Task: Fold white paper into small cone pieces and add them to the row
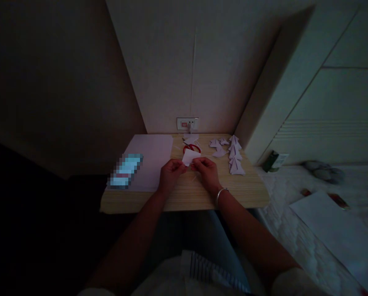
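Both my hands meet over the middle of a small wooden table (239, 193). My left hand (170, 173) and my right hand (207, 172) pinch a small white piece of paper (190, 156) between their fingertips, fingers closed on its lower edges. A silver bracelet (221, 194) sits on my right wrist. Just behind the paper lie red-handled scissors (192, 148). The room is dim.
Several folded white paper pieces (234, 158) lie in a row at the table's right rear. A large white sheet (149, 158) and a blurred packet (126, 170) lie on the left. A wall socket (186, 123) is behind. A bed (322, 222) with a paper sheet stands to the right.
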Action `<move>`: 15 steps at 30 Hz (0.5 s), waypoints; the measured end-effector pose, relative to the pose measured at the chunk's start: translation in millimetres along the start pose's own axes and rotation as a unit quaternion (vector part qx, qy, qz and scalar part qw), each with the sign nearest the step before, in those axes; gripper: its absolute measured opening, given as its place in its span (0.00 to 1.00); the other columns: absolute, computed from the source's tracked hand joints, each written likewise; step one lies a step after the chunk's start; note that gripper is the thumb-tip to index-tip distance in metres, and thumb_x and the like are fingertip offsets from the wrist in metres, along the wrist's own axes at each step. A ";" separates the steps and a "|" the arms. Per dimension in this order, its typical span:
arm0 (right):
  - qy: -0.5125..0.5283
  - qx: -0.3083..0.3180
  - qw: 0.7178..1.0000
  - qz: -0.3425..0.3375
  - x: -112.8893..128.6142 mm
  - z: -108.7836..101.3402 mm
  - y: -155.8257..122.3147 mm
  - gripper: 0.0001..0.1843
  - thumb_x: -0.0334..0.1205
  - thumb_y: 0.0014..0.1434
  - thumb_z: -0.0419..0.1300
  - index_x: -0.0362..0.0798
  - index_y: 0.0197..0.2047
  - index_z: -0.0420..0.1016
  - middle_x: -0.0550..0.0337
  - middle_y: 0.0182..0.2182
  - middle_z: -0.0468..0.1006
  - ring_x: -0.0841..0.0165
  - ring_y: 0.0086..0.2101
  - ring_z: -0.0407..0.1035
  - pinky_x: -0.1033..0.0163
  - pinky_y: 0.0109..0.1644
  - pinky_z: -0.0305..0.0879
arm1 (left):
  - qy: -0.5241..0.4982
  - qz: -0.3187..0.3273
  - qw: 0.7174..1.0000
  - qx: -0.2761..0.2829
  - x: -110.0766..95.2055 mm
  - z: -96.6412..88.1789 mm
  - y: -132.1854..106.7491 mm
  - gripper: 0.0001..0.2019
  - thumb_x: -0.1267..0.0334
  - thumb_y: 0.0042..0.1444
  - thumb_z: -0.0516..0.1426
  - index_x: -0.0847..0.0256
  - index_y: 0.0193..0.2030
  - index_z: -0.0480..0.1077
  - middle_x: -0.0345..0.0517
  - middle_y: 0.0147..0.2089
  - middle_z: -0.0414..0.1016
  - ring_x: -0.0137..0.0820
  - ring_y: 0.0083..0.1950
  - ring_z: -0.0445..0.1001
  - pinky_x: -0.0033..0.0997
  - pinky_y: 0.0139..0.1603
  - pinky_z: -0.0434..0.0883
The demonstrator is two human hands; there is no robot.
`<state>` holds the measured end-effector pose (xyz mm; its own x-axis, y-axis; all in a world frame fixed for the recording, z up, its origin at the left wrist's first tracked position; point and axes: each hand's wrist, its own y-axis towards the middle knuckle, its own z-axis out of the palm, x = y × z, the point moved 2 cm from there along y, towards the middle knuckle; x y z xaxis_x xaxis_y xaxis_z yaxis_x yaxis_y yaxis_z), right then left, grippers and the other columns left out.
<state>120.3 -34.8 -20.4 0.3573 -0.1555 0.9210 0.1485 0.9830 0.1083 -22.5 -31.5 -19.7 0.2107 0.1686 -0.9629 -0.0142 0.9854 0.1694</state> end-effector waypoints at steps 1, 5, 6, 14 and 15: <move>-0.004 -0.004 1.000 -0.001 -0.3 -0.3 0.3 0.09 0.43 0.44 0.67 0.48 0.27 0.76 0.65 0.23 0.76 0.72 0.24 0.68 0.64 0.34 0.67 | 0.002 0.004 1.000 0.004 -0.5 0.0 -0.4 0.11 0.60 0.41 0.63 0.62 0.29 0.67 0.38 0.26 0.75 0.29 0.30 0.75 0.29 0.35 0.71; -0.013 -0.013 1.000 -0.009 -1.2 -1.1 1.3 0.09 0.44 0.45 0.66 0.48 0.27 0.75 0.65 0.21 0.75 0.72 0.24 0.68 0.64 0.33 0.66 | 0.035 0.019 0.999 0.018 -2.6 -0.5 -2.8 0.10 0.61 0.41 0.63 0.62 0.28 0.68 0.37 0.25 0.74 0.27 0.28 0.74 0.27 0.33 0.69; -0.011 -0.012 1.000 -0.009 -1.3 -1.0 1.3 0.09 0.44 0.45 0.66 0.48 0.27 0.75 0.65 0.21 0.75 0.72 0.24 0.68 0.64 0.33 0.66 | 0.051 0.021 0.998 0.019 -2.7 -0.7 -3.2 0.10 0.61 0.41 0.63 0.62 0.28 0.68 0.37 0.25 0.74 0.27 0.28 0.73 0.26 0.32 0.68; -0.032 -0.018 0.999 0.003 1.0 0.6 -0.3 0.09 0.43 0.43 0.67 0.47 0.25 0.74 0.64 0.20 0.75 0.72 0.23 0.67 0.65 0.31 0.65 | 0.129 0.044 0.991 -0.011 0.2 -2.0 -3.0 0.09 0.63 0.42 0.62 0.62 0.24 0.66 0.34 0.22 0.69 0.23 0.24 0.67 0.22 0.27 0.63; -0.035 -0.018 0.999 0.005 1.0 0.7 -0.5 0.09 0.43 0.43 0.67 0.47 0.24 0.74 0.64 0.20 0.75 0.72 0.23 0.67 0.65 0.31 0.65 | 0.135 0.049 0.990 -0.013 -0.1 -2.0 -2.7 0.09 0.64 0.41 0.62 0.62 0.23 0.65 0.34 0.22 0.68 0.23 0.24 0.66 0.22 0.27 0.62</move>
<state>119.9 -35.4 -19.3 0.2932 -0.1368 0.9462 0.1792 0.9800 0.0862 -24.4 -34.1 -20.5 -0.0616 0.2594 -0.9638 -0.0483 0.9637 0.2625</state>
